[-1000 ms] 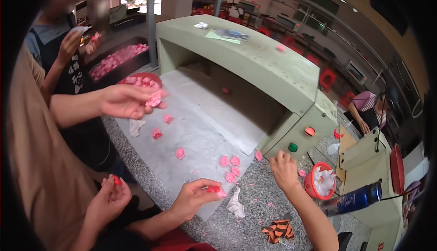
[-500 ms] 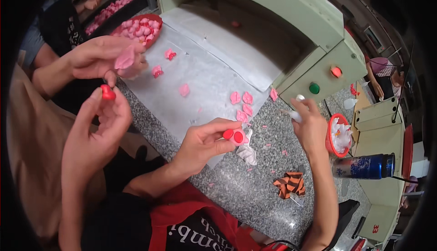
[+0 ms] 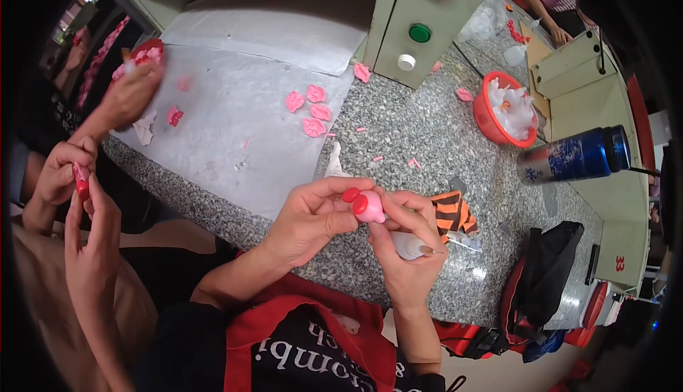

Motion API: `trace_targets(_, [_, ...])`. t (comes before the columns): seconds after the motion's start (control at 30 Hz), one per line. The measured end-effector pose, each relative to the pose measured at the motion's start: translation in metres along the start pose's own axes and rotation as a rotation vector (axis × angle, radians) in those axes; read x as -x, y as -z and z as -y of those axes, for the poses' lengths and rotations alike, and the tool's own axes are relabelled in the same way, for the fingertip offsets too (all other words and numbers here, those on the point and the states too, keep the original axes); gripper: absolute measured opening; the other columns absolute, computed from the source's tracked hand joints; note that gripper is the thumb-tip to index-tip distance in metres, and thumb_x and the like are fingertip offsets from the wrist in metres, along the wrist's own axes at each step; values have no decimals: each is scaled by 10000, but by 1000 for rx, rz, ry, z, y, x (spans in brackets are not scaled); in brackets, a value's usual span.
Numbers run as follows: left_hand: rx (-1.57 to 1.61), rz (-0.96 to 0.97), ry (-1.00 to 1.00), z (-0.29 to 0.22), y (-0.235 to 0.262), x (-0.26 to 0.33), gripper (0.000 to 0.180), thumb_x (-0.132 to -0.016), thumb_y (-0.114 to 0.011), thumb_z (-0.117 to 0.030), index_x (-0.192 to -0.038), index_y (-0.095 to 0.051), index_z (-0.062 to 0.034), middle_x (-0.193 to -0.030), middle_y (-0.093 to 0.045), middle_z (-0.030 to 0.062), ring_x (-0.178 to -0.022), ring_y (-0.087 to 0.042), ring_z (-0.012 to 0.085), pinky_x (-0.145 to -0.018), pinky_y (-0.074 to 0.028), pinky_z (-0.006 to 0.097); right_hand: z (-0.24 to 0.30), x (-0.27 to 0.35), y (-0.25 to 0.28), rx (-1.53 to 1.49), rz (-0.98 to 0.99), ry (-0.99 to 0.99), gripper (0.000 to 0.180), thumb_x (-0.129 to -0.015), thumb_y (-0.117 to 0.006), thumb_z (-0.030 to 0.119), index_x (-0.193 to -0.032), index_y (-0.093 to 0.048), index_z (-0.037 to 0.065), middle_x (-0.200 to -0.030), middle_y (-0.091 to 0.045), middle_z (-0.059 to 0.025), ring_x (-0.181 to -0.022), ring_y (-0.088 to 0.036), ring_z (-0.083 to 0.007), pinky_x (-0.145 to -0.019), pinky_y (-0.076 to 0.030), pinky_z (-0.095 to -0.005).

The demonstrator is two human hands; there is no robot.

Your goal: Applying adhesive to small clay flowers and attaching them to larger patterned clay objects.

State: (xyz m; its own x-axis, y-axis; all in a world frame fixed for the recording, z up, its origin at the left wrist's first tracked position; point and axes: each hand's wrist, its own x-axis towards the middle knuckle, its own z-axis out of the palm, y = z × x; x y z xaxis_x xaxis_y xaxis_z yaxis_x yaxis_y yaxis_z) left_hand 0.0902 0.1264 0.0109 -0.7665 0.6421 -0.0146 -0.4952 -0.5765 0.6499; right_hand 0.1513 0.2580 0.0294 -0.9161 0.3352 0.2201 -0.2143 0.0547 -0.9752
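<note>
In front of me my left hand (image 3: pixel 304 214) pinches a small rounded pink part with red discs (image 3: pixel 368 205). The thumb and fingertips of my right hand (image 3: pixel 407 250) touch the same part from the right. Against its palm and lower fingers, my right hand also holds a small translucent white bottle with a thin needle tip (image 3: pixel 408 245), pointing right. Behind my hands, several flat pink pieces (image 3: pixel 316 94) lie near the edge of the white sheet. A crumpled whitish scrap (image 3: pixel 335 161) sits just beyond my left hand.
Beyond the white sheet (image 3: pixel 235 100) stands a green machine (image 3: pixel 398 22) with buttons. To the right are a red basket (image 3: pixel 491 111) of white bottles, a blue flask (image 3: pixel 573 156), an orange-and-black striped cloth (image 3: pixel 455 210) and a black bag (image 3: pixel 551 278). Co-workers' hands (image 3: pixel 135 89) work at left.
My right hand has come leftward with the bottle and now touches the pink part held by my left. The view has swung right. One co-worker's hand is now at the basket of pink parts.
</note>
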Motion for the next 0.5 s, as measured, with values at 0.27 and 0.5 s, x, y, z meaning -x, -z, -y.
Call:
trace_targets(0.27, [-50,-18,12,7,1,3,391,-773,-578,-4,-1148,-464,4,-1088,-538,146,-1041,-509,215,-893,-406,324,-7,8,-2,-5,-33,59,265,-709,-572,-109,-953,-610,-10,-1028,-493,-111,-718,-567,-121,-581,-491,-199])
trace_targets(0.5, [-29,80,119,-3,2,2,371,-795,-530,-1,-1154,-445,39,-1087,-533,161,-1004,-538,237,-853,-453,334,7,-9,22,-351,85,-512,288,-718,-562,-43,-1006,-570,-40,-896,-593,-128,-510,-554,-109,-373,-382,-166])
